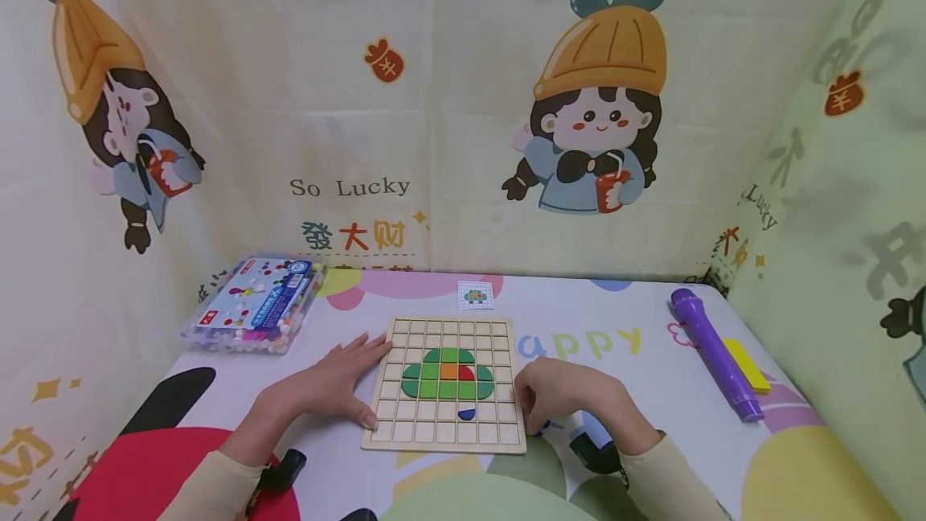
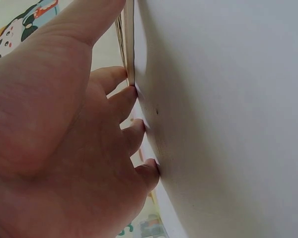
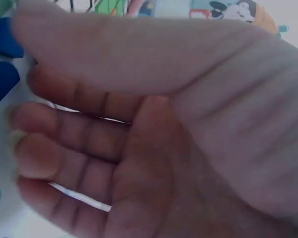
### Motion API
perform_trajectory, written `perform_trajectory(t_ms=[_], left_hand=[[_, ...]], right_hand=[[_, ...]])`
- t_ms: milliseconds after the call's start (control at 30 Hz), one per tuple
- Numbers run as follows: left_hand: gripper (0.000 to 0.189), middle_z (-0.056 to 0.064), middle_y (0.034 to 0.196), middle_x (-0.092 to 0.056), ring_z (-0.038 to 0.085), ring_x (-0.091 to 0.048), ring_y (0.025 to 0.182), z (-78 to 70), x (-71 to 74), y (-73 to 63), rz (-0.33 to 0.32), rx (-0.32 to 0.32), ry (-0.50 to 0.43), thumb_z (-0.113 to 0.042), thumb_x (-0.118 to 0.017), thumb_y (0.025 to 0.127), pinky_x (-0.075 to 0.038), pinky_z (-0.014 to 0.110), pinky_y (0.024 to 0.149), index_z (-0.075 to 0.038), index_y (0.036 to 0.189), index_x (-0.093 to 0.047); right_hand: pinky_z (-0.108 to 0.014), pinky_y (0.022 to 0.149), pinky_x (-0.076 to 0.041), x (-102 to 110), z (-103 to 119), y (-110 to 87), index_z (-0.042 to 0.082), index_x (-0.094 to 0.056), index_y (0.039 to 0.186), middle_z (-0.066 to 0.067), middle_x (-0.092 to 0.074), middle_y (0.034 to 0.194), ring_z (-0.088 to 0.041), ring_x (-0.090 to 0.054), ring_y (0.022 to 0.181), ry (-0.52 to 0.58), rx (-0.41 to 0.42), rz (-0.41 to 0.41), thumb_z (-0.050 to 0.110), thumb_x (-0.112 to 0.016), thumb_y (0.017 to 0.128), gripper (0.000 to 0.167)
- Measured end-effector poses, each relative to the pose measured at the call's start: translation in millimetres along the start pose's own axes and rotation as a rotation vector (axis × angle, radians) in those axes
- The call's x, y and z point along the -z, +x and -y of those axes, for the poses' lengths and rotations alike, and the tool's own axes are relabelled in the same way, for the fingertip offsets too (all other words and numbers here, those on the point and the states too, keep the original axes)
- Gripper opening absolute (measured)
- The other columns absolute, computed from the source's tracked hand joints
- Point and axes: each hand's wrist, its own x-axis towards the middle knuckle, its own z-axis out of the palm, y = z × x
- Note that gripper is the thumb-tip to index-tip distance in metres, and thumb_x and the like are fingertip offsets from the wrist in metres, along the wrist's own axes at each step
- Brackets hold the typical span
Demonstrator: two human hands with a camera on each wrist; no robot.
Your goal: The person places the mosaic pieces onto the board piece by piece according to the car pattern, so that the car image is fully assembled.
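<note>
A square wooden grid board lies on the table, with green, orange and red pieces set in its middle cells. One blue rounded piece sits lower on the grid. My left hand rests spread along the board's left edge, its thumb at the lower corner; the left wrist view shows the fingertips against the table. Beside the board's right edge, my right hand reaches down with bent fingers. Loose blue pieces lie right at its thumb and index fingertips, with no piece visible between them.
Behind the board lies a small pattern card. A clear plastic case with a printed lid stands at back left. To the right are a purple tube-shaped marker and a yellow block. A printed curtain hangs around the table.
</note>
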Motion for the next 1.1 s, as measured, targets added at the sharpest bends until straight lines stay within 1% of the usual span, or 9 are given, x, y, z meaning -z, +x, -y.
perform_trajectory(t_ms=[100, 200, 367, 500, 633, 733, 867, 1033, 1100], left_hand=[[0.120, 0.011, 0.166, -0.022, 0.045, -0.009, 0.153, 0.0, 0.4, -0.8, 0.000, -0.001, -0.002, -0.062, -0.084, 0.062, -0.010, 0.072, 0.118, -0.013, 0.157, -0.029], [0.120, 0.011, 0.166, -0.022, 0.045, -0.009, 0.153, -0.5, 0.9, -1.4, -0.002, -0.001, -0.006, -0.061, -0.084, 0.062, -0.009, 0.072, 0.118, -0.013, 0.157, -0.029], [0.119, 0.010, 0.166, -0.022, 0.045, -0.009, 0.153, -0.3, 0.6, -0.9, -0.004, 0.000, -0.004, -0.061, -0.084, 0.062, -0.009, 0.072, 0.118, -0.014, 0.157, -0.029], [0.120, 0.010, 0.166, -0.022, 0.045, -0.009, 0.153, 0.4, 0.1, 0.0, -0.001, 0.001, -0.002, -0.061, -0.085, 0.062, -0.010, 0.073, 0.117, -0.014, 0.157, -0.029], [0.120, 0.010, 0.166, -0.022, 0.045, -0.010, 0.153, 0.8, 0.1, -0.2, 0.001, -0.002, -0.003, -0.060, -0.085, 0.062, -0.010, 0.073, 0.117, -0.013, 0.157, -0.029], [0.120, 0.010, 0.167, -0.022, 0.045, -0.010, 0.153, 0.5, 0.3, -0.5, -0.001, -0.004, -0.003, -0.060, -0.085, 0.062, -0.010, 0.072, 0.117, -0.013, 0.157, -0.029], [0.120, 0.010, 0.167, -0.022, 0.045, -0.010, 0.153, -0.4, 0.7, -1.2, -0.003, -0.004, -0.003, -0.061, -0.085, 0.062, -0.010, 0.072, 0.117, -0.013, 0.157, -0.029], [0.119, 0.011, 0.166, -0.022, 0.045, -0.010, 0.153, -1.2, 1.2, -1.3, -0.003, -0.004, -0.006, -0.061, -0.084, 0.063, -0.010, 0.073, 0.117, -0.013, 0.157, -0.030], [0.119, 0.011, 0.166, -0.023, 0.045, -0.010, 0.153, -1.2, 1.1, -1.1, -0.003, -0.005, -0.008, -0.060, -0.085, 0.062, -0.010, 0.073, 0.117, -0.012, 0.157, -0.030]], right_hand=[[-0.022, 0.055, -0.041, -1.2, 0.1, -1.9, 0.020, -0.061, 0.072, 0.011, -0.057, 0.067, -0.006, -0.048, 0.061, -0.036, -0.034, 0.031, 0.010, -0.088, 0.067, 0.029], [-0.022, 0.054, -0.041, -2.3, 0.4, -0.3, 0.019, -0.061, 0.070, 0.011, -0.056, 0.066, -0.005, -0.048, 0.060, -0.057, -0.021, 0.025, 0.009, -0.089, 0.065, 0.030], [-0.022, 0.053, -0.042, -2.9, -1.5, 3.6, 0.019, -0.063, 0.066, 0.009, -0.057, 0.063, -0.006, -0.049, 0.058, -0.051, -0.039, -0.028, 0.006, -0.084, 0.070, 0.026], [-0.023, 0.053, -0.043, -3.2, -5.1, 5.5, 0.019, -0.064, 0.069, 0.008, -0.058, 0.064, -0.007, -0.049, 0.058, -0.033, -0.044, -0.046, 0.006, -0.082, 0.072, 0.022], [-0.024, 0.054, -0.044, -2.6, -5.7, 5.9, 0.018, -0.067, 0.072, 0.008, -0.059, 0.067, -0.009, -0.050, 0.060, -0.025, -0.047, -0.064, 0.002, -0.077, 0.074, 0.019], [-0.025, 0.054, -0.044, -1.9, -4.6, 5.6, 0.017, -0.068, 0.073, 0.008, -0.059, 0.067, -0.009, -0.050, 0.060, -0.032, -0.045, -0.086, -0.001, -0.072, 0.074, 0.019], [-0.025, 0.052, -0.044, -1.2, -4.9, 5.6, 0.017, -0.069, 0.071, 0.008, -0.059, 0.066, -0.009, -0.049, 0.058, -0.029, -0.037, -0.111, -0.001, -0.068, 0.074, 0.019], [-0.024, 0.051, -0.043, 0.1, -8.3, 7.6, 0.017, -0.069, 0.071, 0.007, -0.059, 0.063, -0.008, -0.049, 0.057, -0.022, -0.021, -0.143, 0.000, -0.062, 0.079, 0.020], [-0.024, 0.053, -0.043, 1.0, -9.6, 8.0, 0.017, -0.070, 0.072, 0.007, -0.059, 0.065, -0.009, -0.050, 0.059, -0.015, -0.013, -0.147, 0.000, -0.062, 0.080, 0.020]])
